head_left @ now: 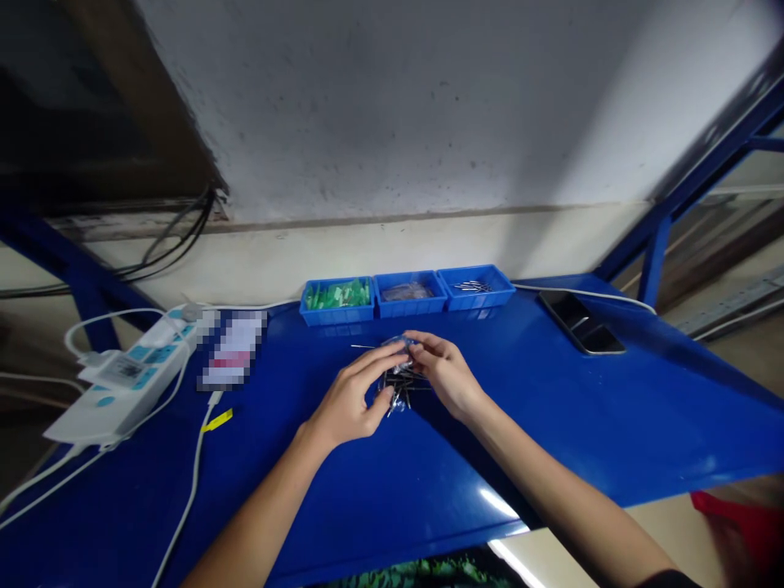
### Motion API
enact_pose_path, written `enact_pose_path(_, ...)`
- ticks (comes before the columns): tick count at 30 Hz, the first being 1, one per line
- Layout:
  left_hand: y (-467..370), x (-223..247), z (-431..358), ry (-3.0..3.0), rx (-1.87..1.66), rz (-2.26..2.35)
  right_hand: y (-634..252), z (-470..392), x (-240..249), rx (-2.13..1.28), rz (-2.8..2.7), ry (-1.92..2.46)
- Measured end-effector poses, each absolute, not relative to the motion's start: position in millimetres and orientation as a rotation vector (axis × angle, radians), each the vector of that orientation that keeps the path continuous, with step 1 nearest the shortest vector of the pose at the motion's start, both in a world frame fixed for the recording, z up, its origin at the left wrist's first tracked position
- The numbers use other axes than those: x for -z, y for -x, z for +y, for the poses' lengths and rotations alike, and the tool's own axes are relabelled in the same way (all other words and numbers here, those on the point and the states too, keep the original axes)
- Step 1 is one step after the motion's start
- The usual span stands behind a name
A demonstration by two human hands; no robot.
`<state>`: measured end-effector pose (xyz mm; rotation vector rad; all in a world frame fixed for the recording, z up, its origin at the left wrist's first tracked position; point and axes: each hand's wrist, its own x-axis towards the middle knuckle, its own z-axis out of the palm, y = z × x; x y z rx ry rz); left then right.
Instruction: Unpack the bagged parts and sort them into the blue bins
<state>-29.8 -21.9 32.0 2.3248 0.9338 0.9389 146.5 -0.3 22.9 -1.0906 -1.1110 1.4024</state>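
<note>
Near the middle of the blue table (349,506), both hands meet over a small pile of thin metal pins (401,390). A small clear plastic bag (399,343) crinkles between the fingertips. My right hand (450,374) pinches the bag from the right. From the left, my left hand (358,396) curls round it, fingertips on the bag and thumb beside the pins. One loose pin (363,346) lies apart, left of the bag. Fingers hide part of the bag and pile, so I cannot tell whether pins are inside it.
Three blue trays stand along the back: one with green pieces (306,314), one with clear bags (407,309), one with thin pins (481,302). A black phone (581,322) lies right. Left are a white power strip (131,388), a blurred-out phone (233,351) and a white cable (197,465).
</note>
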Motion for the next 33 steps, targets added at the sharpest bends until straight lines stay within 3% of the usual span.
enact_pose_path(4, 24.2, -26.7, -20.4, -2.08, -1.104, 1.085, -148.9, -8.3, -27.5, -0.575, -1.489, 1.158)
enact_pose_path(8, 16.5, -17.4, -18.2, -1.601, -1.191, 1.105, -149.1, -14.6, -32.6, -0.261, -1.759, 0.968)
enact_pose_path(12, 15.7, -13.4, -16.0, -1.334, -1.235, 1.067, -143.7, -16.0, -24.7, -0.184, -1.884, 0.865)
enact_pose_path(17, 20.6, -15.3, -15.7, -1.608, -1.421, 1.278, -137.4, -17.2, -20.5, -0.274, -1.754, 1.012)
enact_pose_path(25, 18.9, -20.8, -21.3, -2.163, -1.603, 1.158, -127.6, -15.3, -26.5, -1.12, -1.347, 1.001)
enact_pose_path(28, 18.7, -19.5, -23.0, -2.145, -1.526, 1.186, -127.7, -14.2, -21.8, -1.005, -1.326, 1.002)
enact_pose_path(33, 15.0, -18.2, -24.3, -1.735, -1.383, 1.207, -136.3, -17.9, -19.9, -0.503, -1.651, 0.964)
